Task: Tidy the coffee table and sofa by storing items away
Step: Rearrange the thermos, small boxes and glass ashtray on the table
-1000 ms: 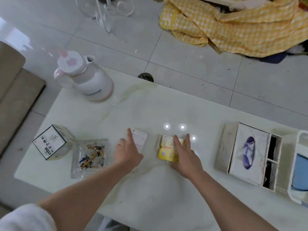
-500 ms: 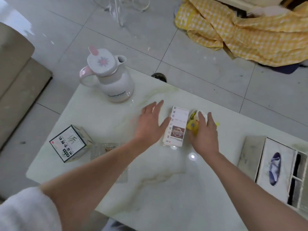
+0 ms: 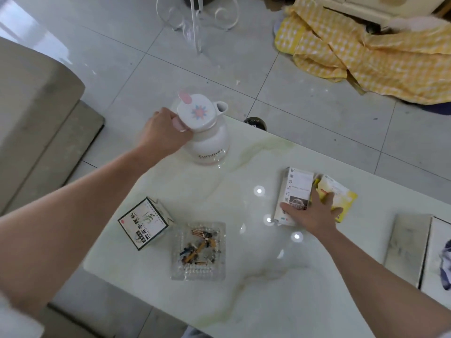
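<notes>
Two hands are busy: the left hand [image 3: 163, 132] is closed on the jug [image 3: 207, 137] handle, the right hand [image 3: 314, 213] is spread flat on two boxes [image 3: 296, 191]. If the jug is lifted crooked, it could be spilled on the worktop [image 3: 244, 301].

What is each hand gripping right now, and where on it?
Left hand grips the white Summer jug at its handle side. Right hand lies flat on the white carton, gripping nothing.

Glossy marble-look surface [image 3: 256, 276], glare spots. Smooth shiny white plastic jug [image 3: 210, 142]. Clear ribbed glass ashtray [image 3: 197, 272]. Printed cardboard boxes [image 3: 294, 191]. Glossy floor tiles [image 3: 305, 113]; yellow checked cloth [image 3: 380, 64].
</notes>
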